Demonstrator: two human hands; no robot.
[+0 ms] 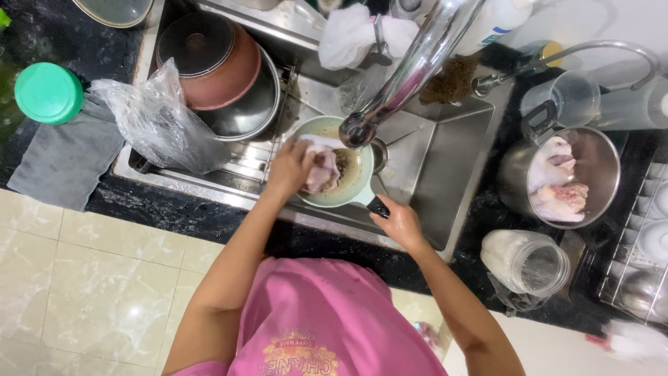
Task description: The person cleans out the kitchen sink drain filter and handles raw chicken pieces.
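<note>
A small pale green saucepan (353,182) sits over the middle of the stainless steel sink (445,160), just under the spout of the curved chrome tap (410,73). Inside the pan is murky brownish water and one piece of raw pale pink chicken (321,170). The left hand (289,166) is closed around that piece, fingers curled over it inside the pan. The right hand (398,221) grips the pan's dark handle (378,206) at the sink's near edge, fingers wrapped tight.

On the left part of the sink, a reddish-brown pot (217,63) with a glass lid rests in a steel bowl (254,111). A crumpled clear plastic bag (156,122) lies over the sink's left rim. At the far rim lie a white cloth (351,35) and a brown scouring pad (452,80).

On the black stone counter (174,205) to the left are one grey cloth (66,157) and one container with a green lid (49,92). To the right of the sink stands one steel pot (598,163) holding what look like two pieces of raw chicken (560,184). Behind it is one clear measuring jug (567,101), its contents unclear. Near the counter's front edge lies one glass jar (525,261) on its side, holding a white powder or grain. A dish rack (643,244) fills the right edge.
</note>
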